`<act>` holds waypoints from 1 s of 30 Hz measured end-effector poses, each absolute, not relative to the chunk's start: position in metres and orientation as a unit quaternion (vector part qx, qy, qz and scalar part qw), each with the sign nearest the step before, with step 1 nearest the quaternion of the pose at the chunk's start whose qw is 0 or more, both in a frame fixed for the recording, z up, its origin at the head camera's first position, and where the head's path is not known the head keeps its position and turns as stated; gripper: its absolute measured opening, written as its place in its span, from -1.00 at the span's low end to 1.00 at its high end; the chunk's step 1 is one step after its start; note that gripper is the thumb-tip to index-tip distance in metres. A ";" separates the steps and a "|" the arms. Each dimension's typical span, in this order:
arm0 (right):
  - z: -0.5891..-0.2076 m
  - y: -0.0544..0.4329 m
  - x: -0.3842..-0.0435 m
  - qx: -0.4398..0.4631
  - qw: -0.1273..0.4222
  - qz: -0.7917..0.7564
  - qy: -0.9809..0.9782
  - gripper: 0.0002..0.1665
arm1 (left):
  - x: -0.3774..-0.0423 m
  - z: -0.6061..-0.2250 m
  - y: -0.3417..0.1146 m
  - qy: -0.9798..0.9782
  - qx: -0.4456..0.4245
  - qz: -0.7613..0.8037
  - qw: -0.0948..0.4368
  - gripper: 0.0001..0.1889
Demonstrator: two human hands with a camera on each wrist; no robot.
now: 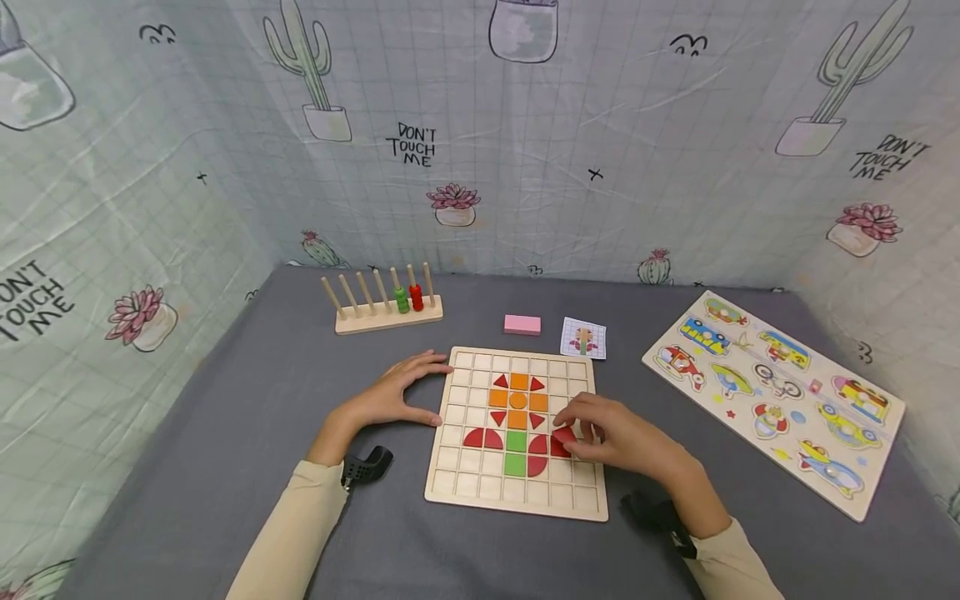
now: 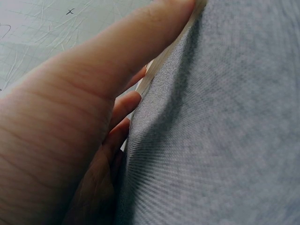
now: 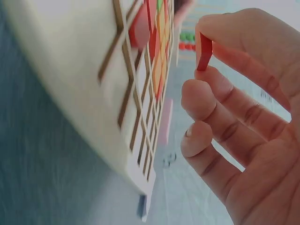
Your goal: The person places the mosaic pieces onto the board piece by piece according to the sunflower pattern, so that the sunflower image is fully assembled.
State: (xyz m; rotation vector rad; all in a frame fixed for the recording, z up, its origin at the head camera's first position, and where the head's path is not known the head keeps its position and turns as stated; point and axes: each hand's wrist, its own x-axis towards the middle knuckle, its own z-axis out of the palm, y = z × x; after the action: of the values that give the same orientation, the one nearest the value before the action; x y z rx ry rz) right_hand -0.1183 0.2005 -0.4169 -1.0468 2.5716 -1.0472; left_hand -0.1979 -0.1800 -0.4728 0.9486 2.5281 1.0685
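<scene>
A square wooden grid board (image 1: 467, 485) lies on the grey cloth. Orange squares (image 1: 519, 381), an orange circle (image 1: 518, 401), small red triangles (image 1: 537, 420), green squares (image 1: 515, 464) and red quarter-circle pieces (image 1: 537, 466) fill some of its cells. Over the board's right side, my right hand (image 1: 622, 429) pinches a red piece (image 3: 205, 52) between thumb and fingertip, held apart from the grid; its full outline is partly hidden. My left hand (image 1: 392, 393) rests at the board's left edge, thumb and fingers spread along it.
Behind the board are a pink block (image 1: 522, 325) and a small pattern card (image 1: 582, 338). A wooden peg rack (image 1: 390, 317) with green and red beads stands back left. To the right lies a vehicle picture puzzle (image 1: 780, 400). Printed cloth walls surround the table.
</scene>
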 end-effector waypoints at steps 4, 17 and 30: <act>-0.417 0.187 -0.115 -0.355 0.103 -0.348 0.862 -0.76 | -0.199 -0.472 -0.179 0.865 0.322 0.366 0.122 -0.17; -0.425 0.152 -0.107 -0.379 0.076 -0.300 0.872 -0.89 | -0.199 -0.473 -0.179 0.864 0.323 0.366 0.123 -0.16; -0.428 0.115 -0.105 -0.357 0.077 -0.243 0.899 -0.86 | -0.200 -0.471 -0.179 0.868 0.318 0.361 0.124 -0.16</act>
State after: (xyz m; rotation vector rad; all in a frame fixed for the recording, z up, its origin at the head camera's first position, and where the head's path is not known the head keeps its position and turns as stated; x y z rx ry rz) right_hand -0.1048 0.1154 -0.4282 -1.0689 2.6928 -0.7279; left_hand -0.2002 -0.1785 -0.4712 0.9286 2.5297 1.0524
